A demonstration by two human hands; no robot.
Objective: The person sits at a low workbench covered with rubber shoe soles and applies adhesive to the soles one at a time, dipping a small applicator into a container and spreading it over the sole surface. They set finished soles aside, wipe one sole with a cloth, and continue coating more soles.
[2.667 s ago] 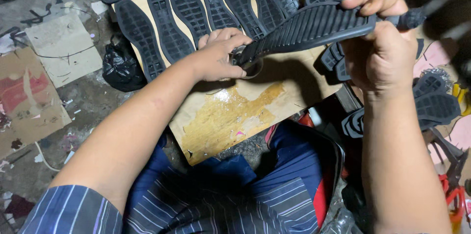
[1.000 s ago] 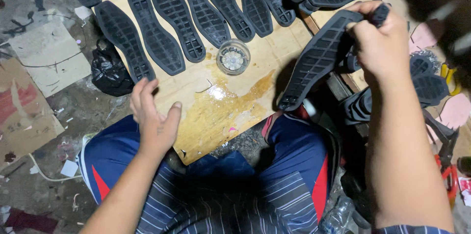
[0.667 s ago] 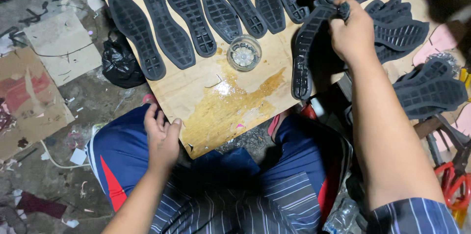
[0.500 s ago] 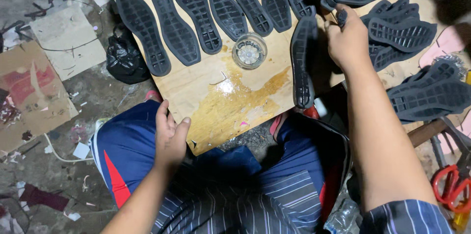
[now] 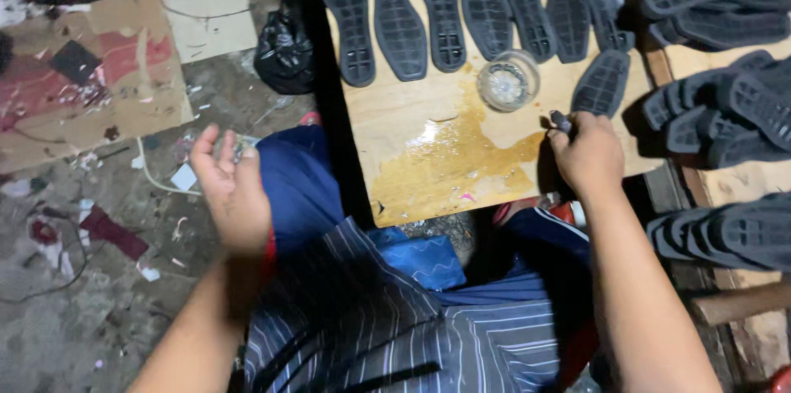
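Since half a second ago, the right hand [image 5: 589, 154] has been pulling back toward the body, leaving the black sole [image 5: 601, 84] lying on the wooden board [image 5: 428, 146] just right of the small glass dish [image 5: 508, 80]. It is closing around the sole's near end; what exactly the fingers pinch, I cannot tell. Setting it down well probably means lining it up flat with the row of soles [image 5: 461, 6]. Meanwhile the left hand [image 5: 233, 191] is lifting off the blue-trousered knee [image 5: 301, 170], fingers loosely spread, holding nothing.
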